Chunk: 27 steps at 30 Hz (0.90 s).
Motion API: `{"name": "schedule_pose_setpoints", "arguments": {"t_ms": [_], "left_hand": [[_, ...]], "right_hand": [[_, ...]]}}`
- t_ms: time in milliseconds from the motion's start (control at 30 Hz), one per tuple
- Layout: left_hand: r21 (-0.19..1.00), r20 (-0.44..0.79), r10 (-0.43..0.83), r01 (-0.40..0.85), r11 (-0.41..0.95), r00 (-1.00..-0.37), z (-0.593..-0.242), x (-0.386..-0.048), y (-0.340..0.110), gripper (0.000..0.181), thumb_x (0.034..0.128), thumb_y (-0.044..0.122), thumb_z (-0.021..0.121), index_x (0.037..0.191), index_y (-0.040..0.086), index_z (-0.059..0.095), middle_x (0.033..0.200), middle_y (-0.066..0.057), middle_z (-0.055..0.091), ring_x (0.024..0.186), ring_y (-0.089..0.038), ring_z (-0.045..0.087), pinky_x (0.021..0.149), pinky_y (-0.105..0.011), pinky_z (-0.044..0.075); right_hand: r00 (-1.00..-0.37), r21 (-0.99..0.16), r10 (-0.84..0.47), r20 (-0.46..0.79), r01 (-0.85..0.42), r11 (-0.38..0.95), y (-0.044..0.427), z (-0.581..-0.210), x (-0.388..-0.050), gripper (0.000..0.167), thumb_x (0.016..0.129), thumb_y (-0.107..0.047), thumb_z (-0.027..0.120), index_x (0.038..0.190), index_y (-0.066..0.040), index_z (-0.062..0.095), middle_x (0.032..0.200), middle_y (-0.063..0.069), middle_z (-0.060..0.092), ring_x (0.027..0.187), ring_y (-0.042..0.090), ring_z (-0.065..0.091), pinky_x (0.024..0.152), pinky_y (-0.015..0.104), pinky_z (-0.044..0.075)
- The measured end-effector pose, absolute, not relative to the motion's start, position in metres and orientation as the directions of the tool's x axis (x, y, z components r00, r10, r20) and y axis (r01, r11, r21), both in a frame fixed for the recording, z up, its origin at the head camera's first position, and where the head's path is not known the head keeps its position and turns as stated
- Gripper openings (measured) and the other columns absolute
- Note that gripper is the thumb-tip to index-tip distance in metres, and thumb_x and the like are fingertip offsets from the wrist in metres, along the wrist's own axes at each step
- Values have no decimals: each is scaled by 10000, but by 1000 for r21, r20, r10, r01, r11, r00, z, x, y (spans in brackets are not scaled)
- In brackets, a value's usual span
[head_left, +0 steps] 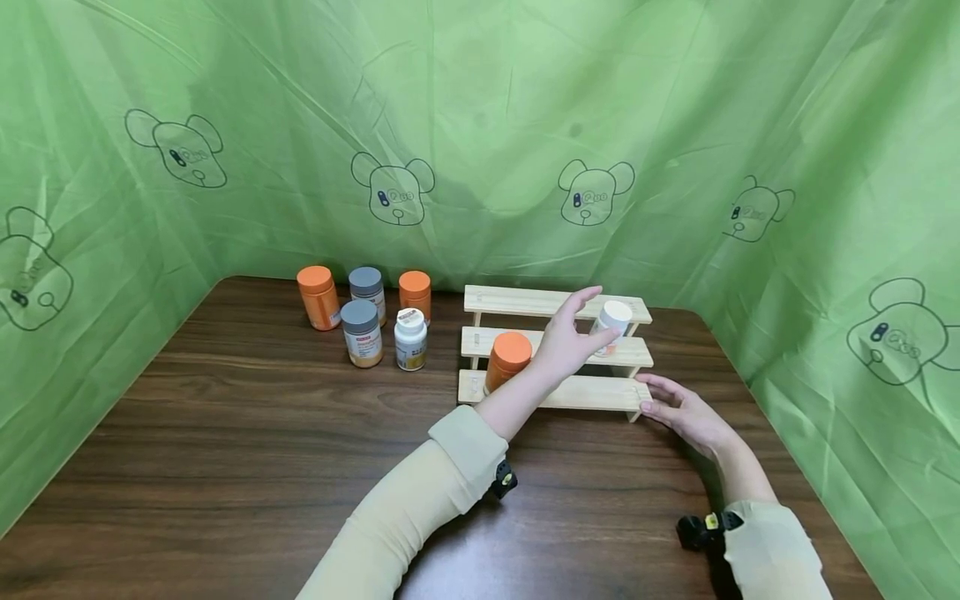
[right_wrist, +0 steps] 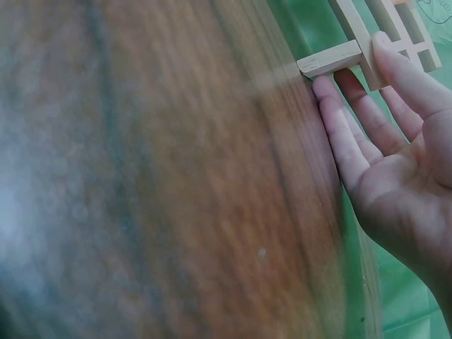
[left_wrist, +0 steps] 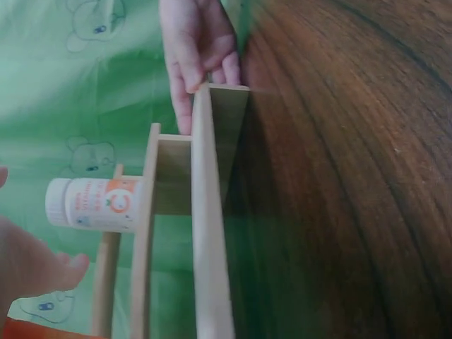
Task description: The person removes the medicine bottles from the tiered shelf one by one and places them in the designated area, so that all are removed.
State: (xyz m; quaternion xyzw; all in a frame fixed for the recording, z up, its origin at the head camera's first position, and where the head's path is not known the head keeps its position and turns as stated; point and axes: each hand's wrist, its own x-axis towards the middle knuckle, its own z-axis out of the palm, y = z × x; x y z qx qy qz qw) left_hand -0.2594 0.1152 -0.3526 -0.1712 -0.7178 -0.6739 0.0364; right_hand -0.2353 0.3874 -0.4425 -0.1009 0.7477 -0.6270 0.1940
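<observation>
A three-step wooden display rack (head_left: 592,392) stands on the table. On its middle step, at the right end, sits a white bottle (head_left: 614,317) upright; its label with an orange patch shows in the left wrist view. My left hand (head_left: 564,340) hovers beside that bottle, thumb and fingers spread. A gap between the hand and the bottle (left_wrist: 95,205) shows in the left wrist view. With thumb and fingers, my right hand (head_left: 690,421) holds the right end of the lowest step. An orange jar (head_left: 512,354) stands at the left of that step, partly behind my left forearm.
Left of the rack stand two orange-lidded jars (head_left: 319,300), two grey-lidded jars (head_left: 363,337) and a white-capped bottle (head_left: 410,342) on the brown wooden table (head_left: 285,467). A green curtain (head_left: 480,100) hangs behind and at both sides.
</observation>
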Motion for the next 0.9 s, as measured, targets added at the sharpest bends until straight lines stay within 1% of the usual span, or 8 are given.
{"name": "schedule_pose_setpoints", "arguments": {"t_ms": [100, 267, 500, 667, 800, 900], "left_hand": [[955, 289, 187, 297, 15, -939, -357, -263, 118, 623, 817, 200, 748, 1369, 268, 467, 1427, 54, 442, 1319, -172, 394, 1031, -408, 407], [953, 297, 176, 303, 4, -938, -363, -268, 123, 613, 815, 165, 746, 1364, 222, 480, 1401, 19, 478, 1302, -199, 422, 1033, -420, 405], [942, 330, 189, 336, -3, -925, -370, -275, 129, 586, 833, 121, 721, 1363, 165, 476, 1366, 8, 521, 1268, -175, 459, 1036, -395, 395], [947, 315, 211, 323, -1, -925, -373, -279, 130, 532, 845, 128, 709, 1337, 183, 513, 1332, -6, 549, 1230, -211, 505, 1015, -367, 426], [955, 285, 224, 295, 11, -932, -375, -280, 131, 468, 858, 145, 696, 1301, 199, 554, 1302, -1, 575, 1219, -183, 520, 1017, -319, 427], [956, 281, 223, 294, 25, -934, -376, -281, 131, 447, 864, 150, 691, 1290, 202, 567, 1294, -2, 582, 1236, -163, 507, 1026, -302, 417]], "right_hand": [[-905, -976, -393, -165, 94, 195, 386, -442, -236, 581, 946, -46, 545, 1442, 32, 251, 1202, -46, 552, 1062, 35, 575, 897, 186, 483], [-908, -975, -385, -167, 94, 201, 386, -441, -235, 583, 940, -59, 560, 1440, 20, 270, 1210, -46, 536, 1059, 30, 570, 898, 183, 481], [-903, -978, -399, -157, 87, 187, 386, -442, -235, 579, 944, -39, 543, 1439, 36, 253, 1203, -36, 540, 1057, 36, 574, 902, 183, 478], [-901, -979, -404, -155, 85, 187, 386, -442, -235, 582, 946, -40, 542, 1440, 40, 245, 1197, -38, 549, 1059, 40, 577, 901, 185, 480], [-898, -979, -412, -153, 82, 185, 387, -442, -235, 578, 948, -43, 539, 1441, 36, 248, 1198, -47, 556, 1065, 40, 576, 902, 186, 480], [-898, -980, -413, -153, 85, 178, 387, -442, -235, 580, 948, -36, 535, 1440, 46, 239, 1195, -54, 561, 1063, 37, 579, 899, 186, 482]]}}
